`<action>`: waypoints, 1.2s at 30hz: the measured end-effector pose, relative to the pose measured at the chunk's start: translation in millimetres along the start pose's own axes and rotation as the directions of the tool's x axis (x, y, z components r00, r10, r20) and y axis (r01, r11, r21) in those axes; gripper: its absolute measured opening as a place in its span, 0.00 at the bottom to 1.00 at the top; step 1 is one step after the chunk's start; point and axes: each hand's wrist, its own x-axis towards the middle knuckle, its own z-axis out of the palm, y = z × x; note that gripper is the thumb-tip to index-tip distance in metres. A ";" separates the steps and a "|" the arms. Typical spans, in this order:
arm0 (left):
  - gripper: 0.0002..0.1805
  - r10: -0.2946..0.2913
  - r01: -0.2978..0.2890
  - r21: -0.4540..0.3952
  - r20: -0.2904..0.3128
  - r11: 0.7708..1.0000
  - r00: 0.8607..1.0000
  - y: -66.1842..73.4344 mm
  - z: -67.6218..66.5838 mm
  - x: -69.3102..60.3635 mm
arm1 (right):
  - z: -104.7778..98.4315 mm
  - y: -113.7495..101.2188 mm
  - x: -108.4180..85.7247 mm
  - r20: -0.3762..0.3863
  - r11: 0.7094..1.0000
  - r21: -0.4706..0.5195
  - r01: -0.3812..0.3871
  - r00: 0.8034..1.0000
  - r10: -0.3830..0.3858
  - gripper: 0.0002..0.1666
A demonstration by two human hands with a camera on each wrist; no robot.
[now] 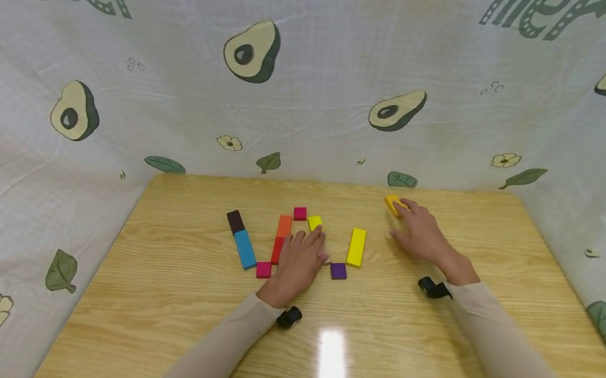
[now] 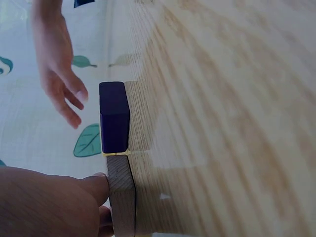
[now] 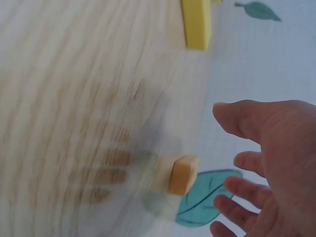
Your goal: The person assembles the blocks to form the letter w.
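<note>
My left hand (image 1: 300, 260) is low over the middle of a zigzag of coloured blocks. In the left wrist view its thumb touches a plain wooden block (image 2: 122, 192), the fingers partly hidden behind it. A purple block (image 2: 114, 118) stands at the end of that wooden one. Just beyond the left fingertips lies a small yellow block (image 1: 315, 222). My right hand (image 1: 420, 232) hovers at the far right with fingers spread. An orange block (image 3: 182, 175) lies below its fingertips, apart from them in the right wrist view.
Left of my left hand lie a black block (image 1: 235, 222), a blue block (image 1: 245, 249), a magenta block (image 1: 263, 270), a red block (image 1: 276, 251) and an orange-red block (image 1: 284, 225). A long yellow block (image 1: 356, 247) lies between the hands. Printed cloth (image 1: 311, 115) borders the wooden table (image 1: 170, 323).
</note>
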 end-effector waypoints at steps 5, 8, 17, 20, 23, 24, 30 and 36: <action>0.29 0.002 -0.002 0.004 -0.004 1.000 1.000 0.3 -0.7 -1.0 | -1.7 15.4 8.2 0.022 1.000 0.009 0.017 1.000 -0.017 0.41; 0.29 0.002 -0.002 0.011 -0.003 1.000 1.000 0.7 -0.6 -1.5 | -1.1 23.9 14.8 0.028 0.999 0.006 0.038 0.999 -0.038 0.41; 0.30 0.001 -0.002 0.032 0.006 0.999 1.000 2.3 1.5 -0.6 | -2.4 38.7 30.5 0.090 0.998 0.018 0.055 0.994 -0.056 0.42; 0.30 0.001 -0.002 0.038 0.007 0.999 1.000 2.3 2.3 0.3 | -3.4 41.7 34.8 0.119 0.998 0.015 0.066 0.991 -0.067 0.42; 0.30 0.001 -0.001 0.045 0.008 0.999 1.000 2.3 2.4 0.8 | -3.8 45.7 39.0 0.144 0.996 0.018 0.085 0.986 -0.087 0.41; 0.30 0.001 -0.002 0.045 0.007 0.999 1.000 2.2 2.6 0.9 | -3.8 46.8 40.0 0.150 0.996 0.019 0.092 0.984 -0.094 0.41; 0.30 -0.004 0.004 0.026 0.010 1.000 1.000 1.4 3.3 1.1 | -3.3 50.7 45.1 0.166 0.992 0.005 0.129 0.978 -0.128 0.39; 0.30 -0.005 0.004 0.039 0.012 0.999 1.000 0.5 2.6 2.0 | -3.8 49.6 48.7 0.146 0.986 -0.044 0.162 0.977 -0.154 0.34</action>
